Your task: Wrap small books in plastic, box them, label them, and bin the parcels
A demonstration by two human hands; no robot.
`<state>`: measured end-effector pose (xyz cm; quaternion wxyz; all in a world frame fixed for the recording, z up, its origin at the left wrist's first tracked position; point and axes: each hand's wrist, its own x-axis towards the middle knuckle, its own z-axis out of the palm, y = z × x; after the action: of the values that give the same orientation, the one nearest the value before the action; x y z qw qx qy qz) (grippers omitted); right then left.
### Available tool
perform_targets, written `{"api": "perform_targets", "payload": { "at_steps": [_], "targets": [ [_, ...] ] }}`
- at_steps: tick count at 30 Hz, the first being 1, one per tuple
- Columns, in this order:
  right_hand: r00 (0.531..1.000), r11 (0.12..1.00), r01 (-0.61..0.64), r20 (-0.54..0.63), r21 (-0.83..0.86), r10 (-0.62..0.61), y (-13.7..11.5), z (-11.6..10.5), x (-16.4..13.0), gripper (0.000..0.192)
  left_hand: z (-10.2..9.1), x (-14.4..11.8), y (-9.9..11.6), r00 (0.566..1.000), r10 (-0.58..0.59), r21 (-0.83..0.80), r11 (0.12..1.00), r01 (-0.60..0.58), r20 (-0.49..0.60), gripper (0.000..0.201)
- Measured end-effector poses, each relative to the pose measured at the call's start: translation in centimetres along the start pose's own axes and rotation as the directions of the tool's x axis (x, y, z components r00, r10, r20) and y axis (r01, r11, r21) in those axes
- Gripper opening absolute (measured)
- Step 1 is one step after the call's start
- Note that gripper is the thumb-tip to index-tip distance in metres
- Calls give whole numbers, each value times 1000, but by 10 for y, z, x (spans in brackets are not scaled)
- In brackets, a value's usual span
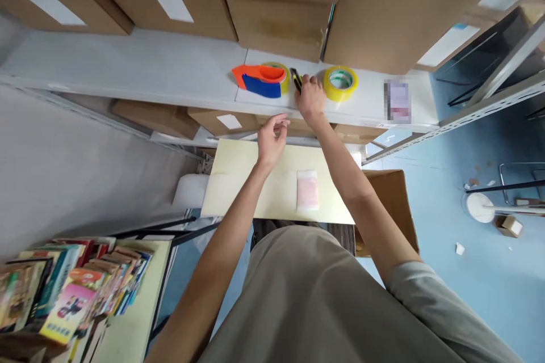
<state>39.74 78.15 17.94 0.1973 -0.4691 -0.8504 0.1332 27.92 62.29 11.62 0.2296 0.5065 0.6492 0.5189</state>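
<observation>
My right hand (310,97) is over the grey shelf, its fingers closed on a black and yellow utility knife (297,79). Part of the knife is hidden behind the fingers. To its right lies a roll of yellow tape (341,83). On the other side is an orange and blue tape dispenser (260,80), touching or overlapping a second yellow tape roll (286,82). My left hand (271,140) hovers in front of the shelf edge, above the pale table, with loosely curled fingers, thumb apart and nothing visible in it.
Cardboard boxes (281,25) line the back of the shelf (170,68), with more on the level below. A pinkish packet (307,190) lies on the pale table (238,181). An open carton (392,204) stands right of it. Books (80,283) crowd a table at lower left.
</observation>
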Motion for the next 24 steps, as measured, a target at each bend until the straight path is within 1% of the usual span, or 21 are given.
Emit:
{"api": "perform_targets", "payload": {
  "at_steps": [1,2,3,4,5,6,7,8,9,10,11,12,13,15,17,18,20,22,23,24],
  "targets": [
    [990,989,-143,7,-35,144,-3,-2,-11,40,3,-12,-16,999,-49,5,999,48,17,28],
    [969,967,-247,4,-63,248,-6,-4,-25,42,6,-26,-33,994,-105,16,994,105,39,27],
    [959,957,-283,-8,-66,283,-9,-4,-42,45,11,-41,-51,983,-170,35,985,168,63,26],
    [957,956,-290,-39,-45,289,-10,-4,-61,46,16,-59,-70,966,-242,62,970,237,94,26],
    [955,959,-285,-90,-4,283,-9,-1,-83,48,22,-78,-88,939,-319,95,947,308,130,26],
    [954,962,-270,-127,39,273,-7,4,-108,51,28,-98,-105,902,-397,131,916,379,170,26],
    [951,961,-266,-140,74,275,-3,12,-134,53,34,-118,-120,855,-473,168,880,445,213,27],
    [952,958,-271,-119,94,281,2,23,-162,56,41,-139,-132,802,-539,205,841,500,257,28],
    [955,954,-285,-54,93,290,9,36,-191,58,47,-158,-142,749,-592,244,805,540,298,29],
    [953,950,-302,35,83,300,17,52,-220,60,53,-175,-149,701,-630,282,777,563,334,30],
    [943,944,-319,123,78,309,25,70,-247,60,60,-191,-154,664,-654,318,757,571,362,29],
    [925,935,-346,199,82,325,35,88,-273,62,66,-203,-157,638,-668,350,744,569,383,29],
    [901,915,-391,245,100,358,45,106,-297,63,73,-213,-158,620,-676,378,736,561,398,28],
    [851,846,-512,224,149,475,64,140,-337,60,84,-226,-157,607,-687,420,725,545,399,27],
    [802,771,-597,187,221,567,77,165,-364,55,93,-232,-154,603,-705,456,705,542,373,26],
    [783,739,-622,184,258,594,81,174,-374,53,97,-233,-153,599,-716,475,692,544,358,26],
    [761,693,-648,232,316,606,83,186,-385,52,100,-232,-150,582,-735,507,669,543,347,24],
    [749,672,-663,311,330,586,81,193,-388,53,99,-229,-150,561,-730,523,677,518,389,26],
    [744,673,-667,348,321,571,79,196,-388,54,97,-226,-150,556,-716,528,692,492,421,28],
    [741,681,-666,378,304,555,77,199,-386,55,94,-223,-152,561,-696,536,711,455,447,31]
  ]
}}
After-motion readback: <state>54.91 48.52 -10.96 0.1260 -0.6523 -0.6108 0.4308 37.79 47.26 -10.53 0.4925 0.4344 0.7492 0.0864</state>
